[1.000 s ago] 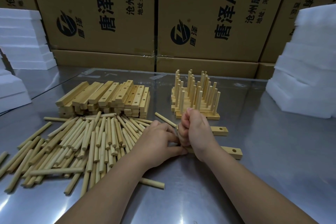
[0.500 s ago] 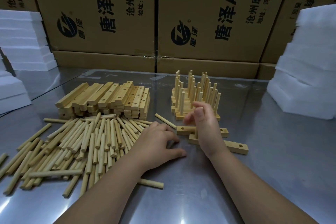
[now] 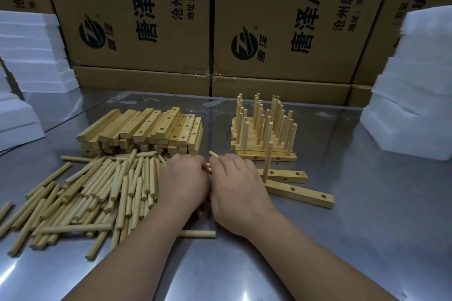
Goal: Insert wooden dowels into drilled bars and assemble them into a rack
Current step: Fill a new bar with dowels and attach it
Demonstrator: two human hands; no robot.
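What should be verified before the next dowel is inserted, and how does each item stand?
1. Loose pale wooden dowels within reach of both hands: ok.
2. Dowel gripped by the left hand or right hand: cannot tell, fingers hidden.
3. Upright dowel standing straight in the farther drilled wooden bar: ok.
4. Open holes showing in that bar: ok.
5. Nearer drilled wooden bar lying flat, visible holes empty: ok.
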